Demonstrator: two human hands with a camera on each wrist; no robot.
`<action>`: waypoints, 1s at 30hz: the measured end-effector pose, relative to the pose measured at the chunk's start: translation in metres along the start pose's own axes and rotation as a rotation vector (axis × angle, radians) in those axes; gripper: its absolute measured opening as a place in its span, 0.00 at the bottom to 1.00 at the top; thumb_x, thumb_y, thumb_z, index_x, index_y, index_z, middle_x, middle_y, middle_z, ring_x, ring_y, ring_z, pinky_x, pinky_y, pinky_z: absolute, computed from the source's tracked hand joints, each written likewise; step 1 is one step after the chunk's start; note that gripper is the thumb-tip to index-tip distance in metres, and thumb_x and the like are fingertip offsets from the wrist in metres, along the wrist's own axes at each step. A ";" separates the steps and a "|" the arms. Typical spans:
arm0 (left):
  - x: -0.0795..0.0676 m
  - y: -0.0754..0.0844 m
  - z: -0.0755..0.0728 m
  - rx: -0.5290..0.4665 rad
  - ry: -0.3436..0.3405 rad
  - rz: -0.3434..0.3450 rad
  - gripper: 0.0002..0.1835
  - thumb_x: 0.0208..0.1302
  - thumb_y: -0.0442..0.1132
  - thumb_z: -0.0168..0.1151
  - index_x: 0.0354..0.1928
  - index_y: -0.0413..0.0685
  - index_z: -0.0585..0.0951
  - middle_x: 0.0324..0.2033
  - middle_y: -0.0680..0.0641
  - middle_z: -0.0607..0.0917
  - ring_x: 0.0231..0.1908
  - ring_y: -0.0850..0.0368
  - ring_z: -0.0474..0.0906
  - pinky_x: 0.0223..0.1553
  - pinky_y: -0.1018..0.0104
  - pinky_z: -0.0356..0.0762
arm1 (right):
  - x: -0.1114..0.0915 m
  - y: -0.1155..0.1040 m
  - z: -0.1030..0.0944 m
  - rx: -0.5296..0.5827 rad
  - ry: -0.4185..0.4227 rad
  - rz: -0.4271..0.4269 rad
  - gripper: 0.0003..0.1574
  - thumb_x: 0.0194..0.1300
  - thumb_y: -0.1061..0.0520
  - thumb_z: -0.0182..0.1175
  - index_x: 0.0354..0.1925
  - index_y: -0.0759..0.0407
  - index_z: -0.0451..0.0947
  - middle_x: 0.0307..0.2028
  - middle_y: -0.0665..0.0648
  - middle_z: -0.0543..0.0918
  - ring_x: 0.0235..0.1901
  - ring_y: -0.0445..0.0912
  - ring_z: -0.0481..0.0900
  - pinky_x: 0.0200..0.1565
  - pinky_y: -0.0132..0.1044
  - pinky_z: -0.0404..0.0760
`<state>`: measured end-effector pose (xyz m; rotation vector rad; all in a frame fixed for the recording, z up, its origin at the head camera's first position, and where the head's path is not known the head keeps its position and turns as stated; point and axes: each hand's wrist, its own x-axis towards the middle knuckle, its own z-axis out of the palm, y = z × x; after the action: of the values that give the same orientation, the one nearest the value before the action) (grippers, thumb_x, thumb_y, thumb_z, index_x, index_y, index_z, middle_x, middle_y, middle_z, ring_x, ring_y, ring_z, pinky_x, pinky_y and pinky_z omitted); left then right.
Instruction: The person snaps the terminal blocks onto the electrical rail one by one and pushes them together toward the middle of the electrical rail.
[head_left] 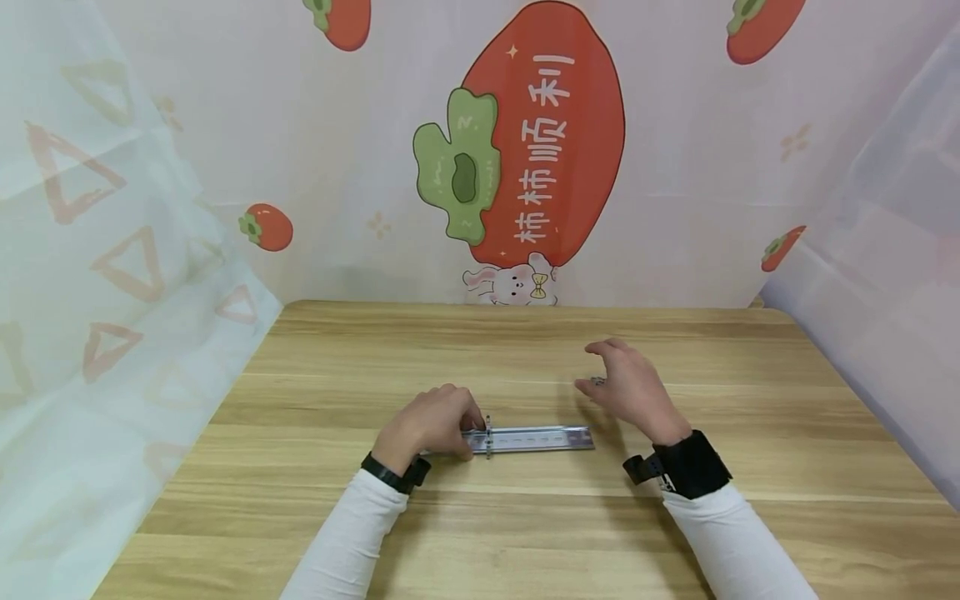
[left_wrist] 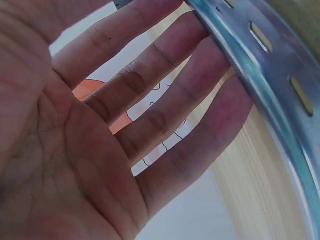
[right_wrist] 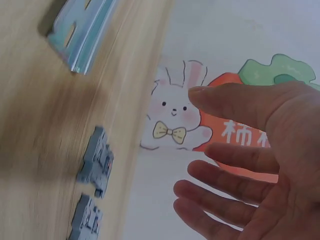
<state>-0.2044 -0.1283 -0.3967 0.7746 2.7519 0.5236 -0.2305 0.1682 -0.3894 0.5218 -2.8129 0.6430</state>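
Observation:
A slotted metal mounting rail (head_left: pixel 536 446) lies crosswise on the table. My left hand (head_left: pixel 435 419) grips its left part, with the thumb at the near edge and the fingers at the far edge. The left wrist view shows the fingertips (left_wrist: pixel 235 95) against the rail's edge (left_wrist: pixel 272 65). A thin clip-like piece (head_left: pixel 488 437) sits across the rail just right of this hand. My right hand (head_left: pixel 633 392) is held above the table, thumb and fingers spread, with nothing between them. Grey plastic clips (right_wrist: pixel 96 162) lie on the table near it, partly hidden by the hand in the head view.
The wood-grain table (head_left: pixel 300 517) ends at a back edge against a white curtain (head_left: pixel 360 167) printed with persimmons and a rabbit. More printed cloth hangs at the left and right sides. A dark strap band (head_left: pixel 693 464) wraps the right wrist.

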 end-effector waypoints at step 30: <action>0.002 0.000 -0.001 -0.011 -0.017 -0.014 0.14 0.39 0.41 0.74 0.33 0.58 0.84 0.27 0.57 0.79 0.28 0.62 0.72 0.29 0.65 0.69 | -0.004 0.033 -0.018 -0.209 -0.150 0.070 0.41 0.50 0.46 0.65 0.58 0.63 0.68 0.57 0.70 0.67 0.57 0.68 0.60 0.50 0.65 0.59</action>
<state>-0.2061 -0.1272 -0.3959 0.7530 2.7344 0.5271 -0.2373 0.2055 -0.3877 0.4513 -3.0036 0.3277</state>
